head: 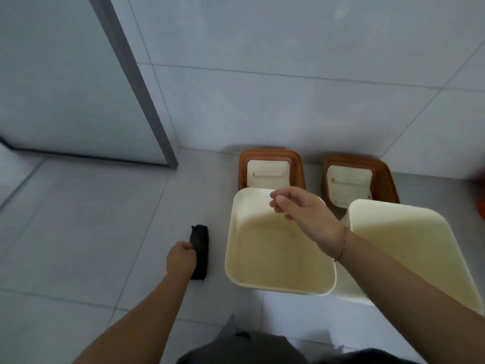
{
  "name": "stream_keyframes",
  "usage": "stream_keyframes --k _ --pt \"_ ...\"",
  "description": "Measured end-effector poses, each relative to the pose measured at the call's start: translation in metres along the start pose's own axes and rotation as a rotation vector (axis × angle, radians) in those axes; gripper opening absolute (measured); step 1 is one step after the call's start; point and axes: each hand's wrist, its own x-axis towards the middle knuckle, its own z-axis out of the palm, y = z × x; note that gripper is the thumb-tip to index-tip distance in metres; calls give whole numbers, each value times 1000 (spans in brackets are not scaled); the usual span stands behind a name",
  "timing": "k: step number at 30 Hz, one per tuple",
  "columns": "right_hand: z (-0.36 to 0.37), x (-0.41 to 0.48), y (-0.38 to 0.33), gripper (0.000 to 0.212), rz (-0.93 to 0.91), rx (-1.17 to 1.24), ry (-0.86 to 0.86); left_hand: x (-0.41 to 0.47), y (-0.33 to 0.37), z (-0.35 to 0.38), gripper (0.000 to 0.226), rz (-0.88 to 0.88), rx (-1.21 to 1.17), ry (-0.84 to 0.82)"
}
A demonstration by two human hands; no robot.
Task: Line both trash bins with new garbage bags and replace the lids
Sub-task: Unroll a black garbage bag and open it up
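Two cream bins stand on the floor with bare insides, the left bin point(278, 282) and the right bin point(409, 227). Behind them, two brown lids with cream flaps lean against the wall, the left lid point(270, 166) and the right lid point(359, 177). A black roll of garbage bags point(200, 240) lies on the tiles left of the left bin. My left hand point(181, 260) is down on the roll, fingers closed on its side. My right hand point(301, 208) hovers over the left bin's far rim, fingers loosely curled, holding nothing.
A grey-framed door or panel point(136, 82) stands at the left against the tiled wall. An orange object point(481, 206) shows at the right edge. Grey floor tiles point(78, 232) stretch to the left of the roll.
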Motion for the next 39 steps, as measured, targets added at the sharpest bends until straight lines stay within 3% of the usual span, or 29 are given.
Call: stream_keyframes --k 4,8,11,13,16,19,21,24,27,30,33,36,39 --pt "5 1 1 21 23 17 -51 24 -17 25 37 24 180 -48" --pt "6 5 7 21 36 15 -92 45 -25 50 56 -19 186 -91" --pt "5 10 10 20 52 -7 -100 52 -21 61 56 -79 145 -127" --pt "8 13 12 18 77 -12 -102 51 -12 61 55 -162 -9 -135" --pt "13 14 11 17 124 -22 -84 42 16 37 65 -247 -462 -176" --pt "14 12 -3 18 193 17 -80 20 63 -15 55 -146 -820 -273" --pt "14 5 -17 22 292 24 -158 -7 102 -51 45 -38 -1008 -429" --pt "21 -11 -42 49 460 89 -407 -64 161 -88 36 84 -1094 -675" --pt "25 -34 -73 69 427 440 -552 -121 204 -106 26 231 -1032 -793" --pt "24 -49 -95 59 249 584 -347 -157 225 -112 20 258 -1007 -837" --pt "15 -57 -90 19 31 457 52 -177 228 -109 21 209 -1009 -898" --pt "1 -58 -80 33 -60 292 323 -186 220 -101 39 158 -1072 -1023" --pt "-8 -56 -72 40 -50 303 385 -191 216 -97 48 154 -1102 -1113"
